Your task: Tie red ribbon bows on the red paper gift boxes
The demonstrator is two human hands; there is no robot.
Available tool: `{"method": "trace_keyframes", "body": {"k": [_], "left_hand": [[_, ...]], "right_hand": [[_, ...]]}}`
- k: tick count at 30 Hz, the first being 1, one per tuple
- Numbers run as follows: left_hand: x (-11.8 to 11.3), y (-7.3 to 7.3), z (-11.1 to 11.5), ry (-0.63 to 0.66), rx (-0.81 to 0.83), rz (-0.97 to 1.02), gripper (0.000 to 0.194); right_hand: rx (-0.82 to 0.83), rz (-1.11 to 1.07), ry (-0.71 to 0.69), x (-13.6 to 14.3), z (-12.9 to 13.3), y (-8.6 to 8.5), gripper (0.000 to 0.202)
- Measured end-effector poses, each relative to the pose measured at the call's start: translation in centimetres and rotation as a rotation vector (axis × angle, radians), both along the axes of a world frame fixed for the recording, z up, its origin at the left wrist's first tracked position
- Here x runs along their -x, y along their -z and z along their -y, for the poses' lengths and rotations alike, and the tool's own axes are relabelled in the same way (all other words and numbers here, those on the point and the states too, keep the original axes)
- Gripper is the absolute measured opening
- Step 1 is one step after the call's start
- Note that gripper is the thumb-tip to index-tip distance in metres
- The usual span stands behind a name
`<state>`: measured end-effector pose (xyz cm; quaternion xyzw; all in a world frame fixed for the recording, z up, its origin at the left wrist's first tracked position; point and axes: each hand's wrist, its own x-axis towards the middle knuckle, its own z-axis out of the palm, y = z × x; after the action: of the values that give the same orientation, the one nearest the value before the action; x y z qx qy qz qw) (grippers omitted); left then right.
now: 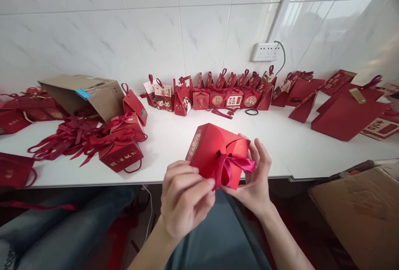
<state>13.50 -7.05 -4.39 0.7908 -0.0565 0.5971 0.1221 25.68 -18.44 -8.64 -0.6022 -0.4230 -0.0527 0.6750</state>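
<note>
Between my two hands, above the table's front edge, is a red gift box [199,149] with a gold pattern on its left side. A crimson ribbon [227,166] is tied in a bow over its folded top. My left hand [187,195] is closed at the box's lower left, its thumb and forefinger pinching the ribbon's end. My right hand [257,178] grips the box from the right, fingers behind it and thumb below. The box is tilted, its top turned toward me.
Red gift boxes [217,98] line the wall. A pile of ribbons [68,137] lies left, by an open cardboard carton [90,91]. Large red boxes [339,112] stand right. A brown carton [358,203] is below right. Another person's legs [68,224] are at lower left.
</note>
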Motion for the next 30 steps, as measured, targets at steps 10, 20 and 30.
{"method": "trace_keyframes", "body": {"k": [10, 20, 30], "left_hand": [[-4.0, 7.6, -4.5, -0.055, 0.374, -0.622, 0.024], [-4.7, 10.4, -3.8, -0.123, -0.058, -1.071, 0.075], [-4.6, 10.5, -3.6, -0.246, -0.234, -1.086, 0.084]], "right_hand": [[-0.226, -1.006, -0.412, -5.1, 1.1, -3.9, 0.056], [-0.126, -1.023, -0.441, -4.0, 1.6, -3.6, 0.058], [0.605, 0.459, 0.559, -4.8, 5.2, -3.4, 0.07]]}}
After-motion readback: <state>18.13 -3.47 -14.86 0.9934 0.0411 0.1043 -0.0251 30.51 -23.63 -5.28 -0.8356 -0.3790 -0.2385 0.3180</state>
